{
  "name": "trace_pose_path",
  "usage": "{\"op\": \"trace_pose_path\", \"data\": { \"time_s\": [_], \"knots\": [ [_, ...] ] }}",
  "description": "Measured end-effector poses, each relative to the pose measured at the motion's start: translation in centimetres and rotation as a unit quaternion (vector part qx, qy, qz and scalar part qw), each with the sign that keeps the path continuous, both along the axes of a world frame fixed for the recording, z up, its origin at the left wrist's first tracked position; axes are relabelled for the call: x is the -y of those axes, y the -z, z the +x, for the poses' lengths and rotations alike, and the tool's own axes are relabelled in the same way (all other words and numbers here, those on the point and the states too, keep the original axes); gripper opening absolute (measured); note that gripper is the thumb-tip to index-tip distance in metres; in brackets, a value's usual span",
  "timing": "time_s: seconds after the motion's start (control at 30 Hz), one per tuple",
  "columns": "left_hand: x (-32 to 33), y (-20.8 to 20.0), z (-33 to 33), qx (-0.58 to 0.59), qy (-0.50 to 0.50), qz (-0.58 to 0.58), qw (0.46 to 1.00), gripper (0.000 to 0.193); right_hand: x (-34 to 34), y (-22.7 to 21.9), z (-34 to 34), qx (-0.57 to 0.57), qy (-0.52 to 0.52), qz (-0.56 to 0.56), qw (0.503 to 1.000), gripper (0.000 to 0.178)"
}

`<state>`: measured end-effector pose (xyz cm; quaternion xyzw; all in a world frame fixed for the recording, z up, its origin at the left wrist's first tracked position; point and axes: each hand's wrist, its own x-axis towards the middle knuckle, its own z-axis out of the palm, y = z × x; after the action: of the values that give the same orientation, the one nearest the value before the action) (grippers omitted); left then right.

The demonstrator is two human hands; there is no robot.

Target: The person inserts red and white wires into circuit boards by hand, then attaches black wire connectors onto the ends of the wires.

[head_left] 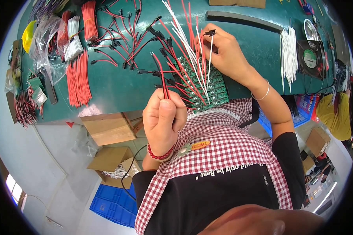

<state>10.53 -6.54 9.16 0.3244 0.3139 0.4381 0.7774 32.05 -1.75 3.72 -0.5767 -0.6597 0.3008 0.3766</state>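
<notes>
Green-topped table (259, 49) arches across the upper half, from 10 to 2 o'clock. Below it, toward 4 o'clock, the worker wears a red-and-white checked apron (227, 147).

Just left of centre, the left hand (164, 117) is closed around a few red and black wires (162, 80), their ends pointing up. At 1 o'clock, the right hand (223, 49) has its fingers curled in narrow against a spray of upright red and white wires (189, 51); whether they pinch one, I cannot tell. Between the hands, slightly toward 1 o'clock, a panel of green circuit boards (219, 93) lies at the table's near edge, the wires rising over it.

A black cooling fan (312, 59) sits at 2 o'clock, beside a white wire bundle (289, 58); a red wire bundle (78, 80) lies at 10. Smallest, a black connector (210, 32) tips one white wire in front of the right hand.

Handling these well likely means sorting one strand at a time, gripping lightly near its end, and never tugging where wires meet the boards.
</notes>
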Motion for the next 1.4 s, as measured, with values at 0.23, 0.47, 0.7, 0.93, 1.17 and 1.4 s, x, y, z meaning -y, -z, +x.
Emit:
{"op": "trace_pose_path", "data": {
  "time_s": [0.23,0.47,0.7,0.93,1.17,1.4],
  "knots": [
    [0.3,0.2,0.3,0.002,0.036,-0.009,0.999,0.027,-0.1,-0.2,-0.2,0.022,-0.016,0.007,1.000,0.012],
    [0.3,0.2,2.2,0.003,0.143,-0.063,0.988,0.025,-0.1,-0.8,-0.1,0.088,-0.010,-0.043,0.995,0.019],
    [0.1,0.8,2.6,0.000,0.171,-0.072,0.983,0.023,1.8,-6.4,3.4,0.082,0.137,-0.074,0.984,0.022],
    [-0.1,0.1,2.6,-0.118,0.284,-0.037,0.951,0.020,4.5,-10.1,2.6,0.229,-0.168,0.089,0.955,0.024],
    [0.1,-0.9,2.3,-0.284,0.262,0.167,0.907,0.015,6.3,-8.7,4.0,0.163,-0.154,0.010,0.974,0.014],
    [-0.4,-0.6,2.5,-0.260,0.228,0.056,0.937,0.021,6.3,-6.5,2.7,0.015,-0.088,-0.042,0.995,0.012]
  ]
}}
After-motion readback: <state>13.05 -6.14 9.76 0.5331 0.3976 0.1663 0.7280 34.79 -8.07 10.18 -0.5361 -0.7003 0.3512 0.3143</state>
